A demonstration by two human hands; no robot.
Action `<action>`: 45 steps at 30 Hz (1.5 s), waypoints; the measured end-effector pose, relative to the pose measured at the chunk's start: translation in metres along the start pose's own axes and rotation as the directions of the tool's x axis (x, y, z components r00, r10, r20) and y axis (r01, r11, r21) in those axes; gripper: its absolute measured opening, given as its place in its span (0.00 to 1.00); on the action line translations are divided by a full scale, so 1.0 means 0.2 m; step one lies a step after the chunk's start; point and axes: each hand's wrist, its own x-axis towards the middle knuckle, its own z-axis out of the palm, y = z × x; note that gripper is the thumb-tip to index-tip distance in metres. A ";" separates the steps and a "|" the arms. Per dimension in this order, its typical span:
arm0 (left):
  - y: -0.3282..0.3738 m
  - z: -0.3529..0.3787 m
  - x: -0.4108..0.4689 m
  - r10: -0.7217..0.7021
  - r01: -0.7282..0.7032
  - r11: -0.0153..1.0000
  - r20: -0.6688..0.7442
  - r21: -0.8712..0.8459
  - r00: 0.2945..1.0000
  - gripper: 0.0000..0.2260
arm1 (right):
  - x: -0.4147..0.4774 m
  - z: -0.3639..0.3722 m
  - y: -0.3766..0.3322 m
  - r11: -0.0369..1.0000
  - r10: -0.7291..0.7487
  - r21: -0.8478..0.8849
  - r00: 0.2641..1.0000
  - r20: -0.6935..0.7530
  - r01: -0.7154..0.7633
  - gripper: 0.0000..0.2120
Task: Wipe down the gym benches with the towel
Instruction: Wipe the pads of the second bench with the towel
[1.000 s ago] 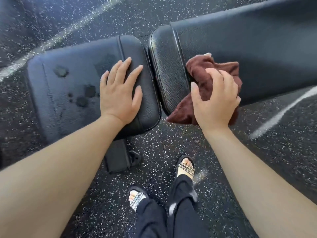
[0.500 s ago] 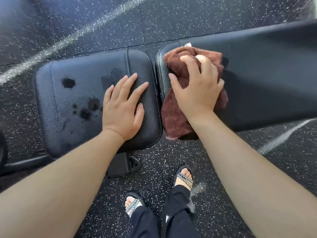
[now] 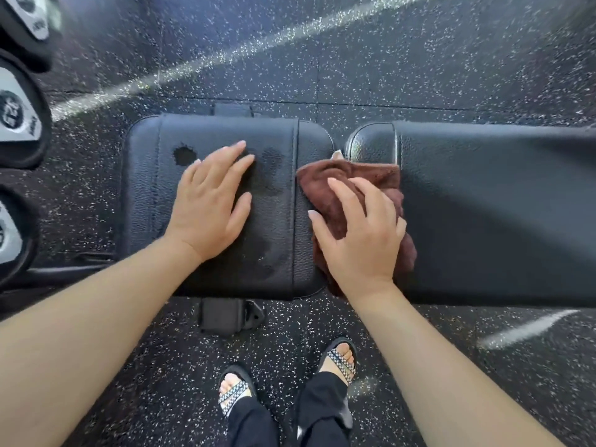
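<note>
Towel (image 3: 348, 185) now bunched across bench gap (image 3: 338, 146)

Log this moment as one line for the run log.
step: wiping bench | right hand: pressing towel at gap between pads | left hand: flat on seat pad | seat pad: dark spots left

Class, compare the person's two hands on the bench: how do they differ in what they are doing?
The left hand lies bare and flat on the seat pad; the right hand presses the brown towel. The left hand sits beside dark wet spots; the right hand spans the gap between pads. Both are palm down.
</note>
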 end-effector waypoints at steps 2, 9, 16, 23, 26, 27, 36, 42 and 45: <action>-0.15 -0.03 0.01 -0.050 0.050 0.998 -0.003 0.037 0.999 0.24 | 0.07 0.06 -0.08 0.999 -0.039 0.004 0.998 0.045 0.039 0.21; -0.24 -0.01 0.02 -0.035 0.037 0.998 -0.036 0.053 0.999 0.23 | 0.52 0.23 -0.23 0.995 0.098 -0.032 0.984 0.151 -0.094 0.22; -0.25 -0.02 0.02 -0.051 0.050 0.998 0.008 0.042 0.999 0.23 | 0.26 0.15 -0.22 0.999 0.024 0.018 0.988 0.150 -0.027 0.22; -0.27 -0.01 0.04 -0.050 0.050 0.998 0.008 0.044 0.999 0.24 | 0.39 0.23 -0.25 0.997 0.013 -0.079 0.996 0.092 -0.005 0.20; -0.27 0.00 0.04 -0.049 0.049 0.998 -0.001 0.048 0.999 0.24 | 0.55 0.27 -0.28 0.995 0.090 -0.054 0.990 0.106 -0.085 0.19; -0.27 0.00 0.04 -0.047 0.047 0.998 -0.006 0.048 0.999 0.24 | 0.58 0.27 -0.29 0.993 0.109 -0.053 0.986 0.123 -0.103 0.19; -0.28 0.01 0.03 -0.044 0.045 0.998 -0.009 0.048 0.999 0.24 | 0.25 0.18 -0.32 0.993 -0.019 -0.115 0.988 0.153 0.037 0.19; -0.27 0.00 0.04 -0.040 0.040 0.999 0.007 -0.001 0.999 0.24 | 0.16 0.18 -0.37 0.984 0.014 -0.180 0.988 0.151 0.013 0.22; -0.27 -0.02 0.04 -0.044 0.045 0.999 0.013 -0.026 0.999 0.24 | 0.20 0.20 -0.41 0.983 0.096 -0.165 0.989 0.116 -0.076 0.22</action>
